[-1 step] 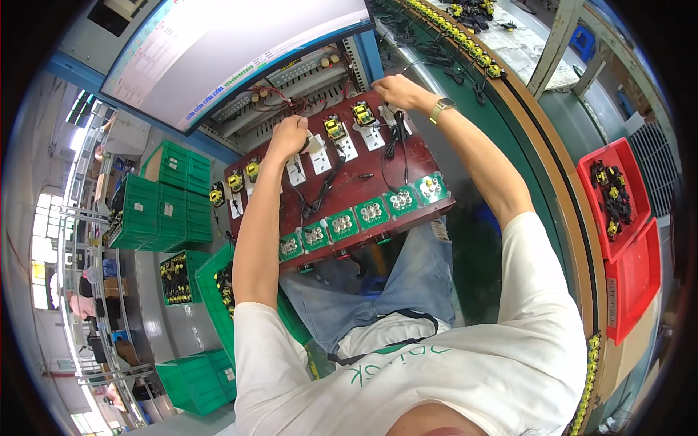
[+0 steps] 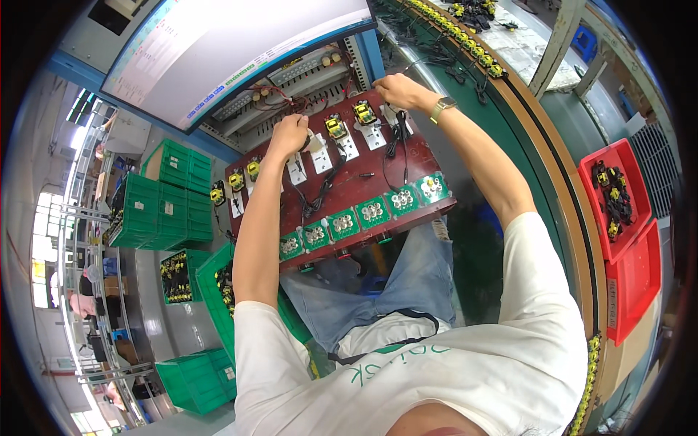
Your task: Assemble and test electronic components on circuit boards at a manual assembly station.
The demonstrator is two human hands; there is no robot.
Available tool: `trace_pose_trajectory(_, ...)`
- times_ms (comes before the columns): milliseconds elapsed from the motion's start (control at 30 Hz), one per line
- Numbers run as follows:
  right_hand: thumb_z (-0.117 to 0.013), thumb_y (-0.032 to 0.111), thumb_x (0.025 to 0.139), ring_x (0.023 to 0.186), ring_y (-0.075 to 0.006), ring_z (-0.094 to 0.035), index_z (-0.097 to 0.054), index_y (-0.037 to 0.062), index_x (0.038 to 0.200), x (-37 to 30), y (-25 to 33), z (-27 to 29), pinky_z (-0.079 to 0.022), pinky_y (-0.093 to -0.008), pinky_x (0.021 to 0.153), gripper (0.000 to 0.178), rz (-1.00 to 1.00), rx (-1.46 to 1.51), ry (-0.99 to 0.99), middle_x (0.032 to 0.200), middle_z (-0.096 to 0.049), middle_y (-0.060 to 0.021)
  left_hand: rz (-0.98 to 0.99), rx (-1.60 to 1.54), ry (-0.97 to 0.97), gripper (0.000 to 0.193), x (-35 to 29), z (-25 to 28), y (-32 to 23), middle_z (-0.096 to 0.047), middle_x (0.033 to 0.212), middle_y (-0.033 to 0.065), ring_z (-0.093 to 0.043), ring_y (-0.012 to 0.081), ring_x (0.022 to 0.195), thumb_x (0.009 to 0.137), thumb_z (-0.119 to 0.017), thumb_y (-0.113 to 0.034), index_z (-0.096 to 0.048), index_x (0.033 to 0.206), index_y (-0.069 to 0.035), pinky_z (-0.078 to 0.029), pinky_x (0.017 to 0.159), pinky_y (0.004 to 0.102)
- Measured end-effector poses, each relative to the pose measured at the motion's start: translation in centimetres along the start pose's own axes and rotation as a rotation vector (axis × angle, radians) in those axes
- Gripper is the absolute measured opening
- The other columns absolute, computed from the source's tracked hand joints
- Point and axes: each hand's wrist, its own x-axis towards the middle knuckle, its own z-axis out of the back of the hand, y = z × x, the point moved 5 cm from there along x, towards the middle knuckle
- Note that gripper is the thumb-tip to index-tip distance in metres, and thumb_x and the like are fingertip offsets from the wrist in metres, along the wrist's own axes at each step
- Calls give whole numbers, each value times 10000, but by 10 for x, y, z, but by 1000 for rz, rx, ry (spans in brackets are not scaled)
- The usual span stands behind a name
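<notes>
The left hand (image 2: 291, 135) is at the far edge of the dark red board (image 2: 367, 176), fingers curled downward; whether they grip anything is hidden. The right hand (image 2: 402, 91) is at the board's far right corner, fingers bent, and I cannot tell whether they pinch something. One watch (image 2: 441, 109) circles the right wrist.

Five yellow-and-black parts show on or at the edge of the board: two (image 2: 350, 120) between the hands, three (image 2: 235, 180) left of the left forearm. White plates (image 2: 347, 148) run in a row beneath the hands; the forearm covers some, so their count is uncertain. Black cables (image 2: 318, 200) lie bunched on the board in front of the plates. Six green circuit boards (image 2: 372, 211) line the near edge.

The board's surface is scuffed and sits above the person's lap. Beyond it stands one large screen (image 2: 233, 54), tilted in view. Green crates (image 2: 190, 381) stand on the left, some stacked. To the right runs a green conveyor (image 2: 502, 134), and past it are two red trays (image 2: 640, 280), one holding more such parts.
</notes>
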Motion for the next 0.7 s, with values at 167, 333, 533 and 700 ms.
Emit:
trace_pose_trajectory(167,-516,221,1043,990,-442,-768,-719,-79,1296,2,7,-2,-608,-483,906,442,10,-156,87,1208,-792,-235,-3,58,58,468,7,2,7,-802,1184,98,-718,297,1060,1090,-554,-395,-769,1265,-17,-542,959,397)
trace_pose_trajectory(333,-535,208,1013,954,-464,-752,-729,-99,1192,1,23,0,-601,-509,858,405,33,-334,138,1126,-794,-253,-9,-28,27,491,10,-1,10,-795,1064,120,-722,300,953,1101,-552,-431,-776,1196,-5,-547,901,420)
trace_pose_trajectory(533,-561,227,1015,878,-457,-739,-736,-106,1090,1,40,-17,-604,-504,806,383,-51,-441,121,1012,-788,-234,60,-285,92,505,15,-9,29,-778,963,161,-718,284,777,1109,-550,-443,-784,1147,3,-556,818,424)
trace_pose_trajectory(700,-578,256,1039,797,-408,-722,-752,-104,1100,5,6,1,-611,-475,778,405,-347,-6,168,957,-775,-200,85,-476,203,536,12,-12,25,-772,1011,171,-705,172,701,1118,-586,-436,-762,1170,67,-539,661,311)
